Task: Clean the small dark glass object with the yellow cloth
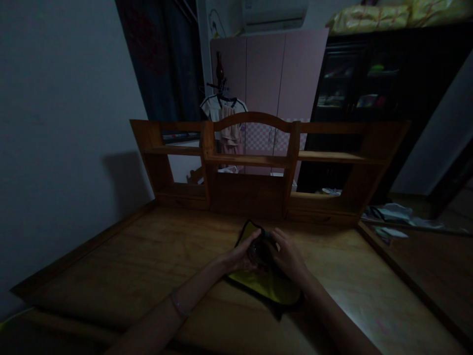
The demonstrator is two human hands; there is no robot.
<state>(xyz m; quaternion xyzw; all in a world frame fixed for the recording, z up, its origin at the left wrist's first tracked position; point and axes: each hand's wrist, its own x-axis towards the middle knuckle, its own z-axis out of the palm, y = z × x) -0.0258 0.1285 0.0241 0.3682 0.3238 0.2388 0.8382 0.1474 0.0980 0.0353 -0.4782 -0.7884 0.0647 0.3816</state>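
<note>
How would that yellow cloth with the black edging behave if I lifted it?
The yellow cloth looks thin, so it's probably light and floppy. Its dark edging may stiffen the rim. Lying mostly flat on the tabletop, it seems unlikely to roll.

Wooden shelf unit (251,160) across the far side, dark curtain (162,59) far left, clothes (229,129) hanging before a pink wardrobe (264,74), air conditioner (275,12) above, yellow bundles (373,18) atop a black cabinet (353,84) far right

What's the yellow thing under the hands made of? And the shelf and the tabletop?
The yellow thing looks like matte cloth: floppy, dark-edged, though it's dim. The shelf seems wooden, maybe varnished: brown boards. The tabletop looks like smooth wood: streaky grain, shiny patch.
</note>
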